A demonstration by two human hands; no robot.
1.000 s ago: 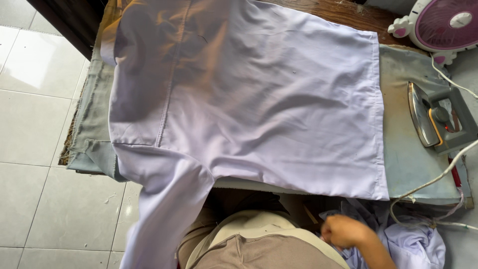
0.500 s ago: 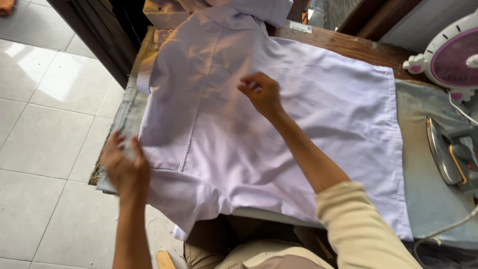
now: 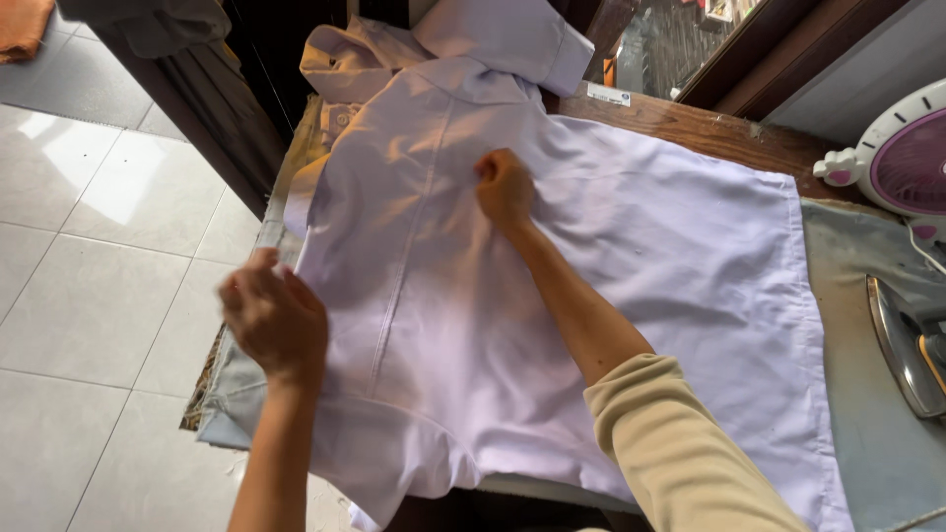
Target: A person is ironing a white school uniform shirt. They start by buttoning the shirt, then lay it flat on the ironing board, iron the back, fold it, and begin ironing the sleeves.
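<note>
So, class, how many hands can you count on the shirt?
2. The left hand grips the pale shirt at its left edge; the right hand presses near the collar. None seem hidden.

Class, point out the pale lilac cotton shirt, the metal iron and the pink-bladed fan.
pale lilac cotton shirt point(image 3: 680, 246), head view, back panel.
metal iron point(image 3: 902, 345), head view, soleplate edge.
pink-bladed fan point(image 3: 912, 163), head view, grille.

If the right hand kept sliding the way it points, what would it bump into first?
The right hand lies on the pale lilac shirt and points toward its top end. Going straight on, it would probably meet the shirt's collar first, though its exact direction is hard to judge.
</note>
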